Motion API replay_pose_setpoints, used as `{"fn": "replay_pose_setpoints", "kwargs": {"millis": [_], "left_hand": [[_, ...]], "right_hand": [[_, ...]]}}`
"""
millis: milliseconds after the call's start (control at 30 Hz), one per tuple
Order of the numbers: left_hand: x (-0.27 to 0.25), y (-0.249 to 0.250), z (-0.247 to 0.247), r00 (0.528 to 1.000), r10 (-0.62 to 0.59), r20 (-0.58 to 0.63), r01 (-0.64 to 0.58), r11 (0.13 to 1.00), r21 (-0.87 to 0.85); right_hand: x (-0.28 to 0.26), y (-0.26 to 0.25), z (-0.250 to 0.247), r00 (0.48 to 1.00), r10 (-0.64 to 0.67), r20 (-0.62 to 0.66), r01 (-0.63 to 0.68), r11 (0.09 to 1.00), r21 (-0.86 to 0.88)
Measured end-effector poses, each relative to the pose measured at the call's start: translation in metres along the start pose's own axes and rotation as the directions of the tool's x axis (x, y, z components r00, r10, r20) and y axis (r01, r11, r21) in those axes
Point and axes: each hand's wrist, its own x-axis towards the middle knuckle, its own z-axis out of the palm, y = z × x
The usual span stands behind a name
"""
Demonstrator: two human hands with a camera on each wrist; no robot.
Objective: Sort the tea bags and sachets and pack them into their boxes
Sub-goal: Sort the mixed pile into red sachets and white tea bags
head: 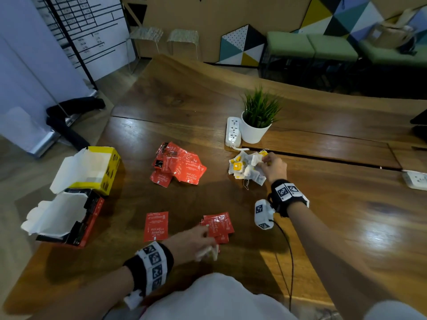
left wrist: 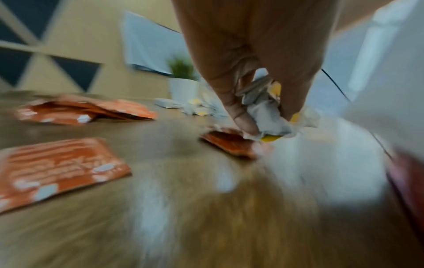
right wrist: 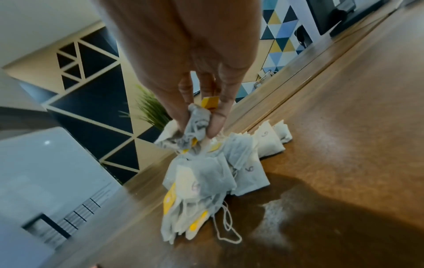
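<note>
My left hand [head: 203, 241] hovers over a small stack of red sachets [head: 218, 225] near the table's front and pinches a white tea bag with a yellow tag [left wrist: 267, 119]. My right hand [head: 269, 163] grips a crumpled tea bag [right wrist: 195, 127] at the top of a pile of white tea bags [head: 247, 168] with yellow tags. A single red sachet [head: 156, 226] lies flat left of my left hand. A bigger heap of red sachets [head: 179, 163] sits mid-table. At the left edge stand an open yellow box [head: 97, 167] and an open red-and-black box [head: 69, 218].
A potted green plant [head: 257, 118] and a white power strip [head: 233, 131] stand just behind the tea bag pile. Another white socket block [head: 416, 179] lies at the right edge. A cable [head: 287, 250] trails from my right wrist across the wooden table [head: 346, 215].
</note>
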Motion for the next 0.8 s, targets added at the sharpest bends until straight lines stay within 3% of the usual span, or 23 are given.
{"fn": "replay_pose_setpoints", "kwargs": {"millis": [67,133,267,367,433,533,600,667,800], "left_hand": [[0.001,-0.016,-0.028,0.985,-0.086,-0.149,0.07,0.991,-0.111],[0.011,-0.034,-0.057,0.957,-0.094,-0.275,0.054,0.987,-0.148],[0.051,-0.049,-0.104,0.918,-0.194,-0.347,0.124,0.969,-0.213],[0.097,-0.029,-0.141,0.907,-0.238,-0.348,0.199,0.97,-0.142],[0.128,-0.015,-0.158,0.92,-0.234,-0.313,0.216,0.972,-0.091],[0.167,-0.008,-0.161,0.939,-0.248,-0.236,0.224,0.967,-0.125],[0.179,-0.004,-0.156,0.97,-0.21,-0.125,0.186,0.966,-0.18],[0.177,-0.002,-0.15,0.983,-0.18,-0.041,0.17,0.97,-0.172],[0.126,-0.023,-0.136,0.949,-0.259,-0.18,0.194,0.929,-0.314]], "right_hand": [[0.011,0.001,0.008,0.998,0.021,0.056,-0.014,0.994,-0.108],[0.015,0.003,0.011,0.993,0.04,0.113,-0.014,0.974,-0.224],[-0.006,0.01,0.003,0.995,-0.004,0.097,0.03,0.964,-0.265],[-0.047,0.015,-0.004,0.977,-0.171,0.125,0.208,0.89,-0.405],[-0.082,0.018,0.001,0.924,-0.167,0.345,0.323,0.823,-0.467],[-0.131,0.018,0.024,0.763,-0.251,0.595,0.553,0.73,-0.401],[-0.141,0.01,0.04,0.686,-0.295,0.666,0.637,0.685,-0.353],[-0.135,0.001,0.056,0.642,-0.269,0.718,0.666,0.659,-0.348],[-0.121,-0.008,0.077,0.608,-0.256,0.752,0.705,0.61,-0.362]]}}
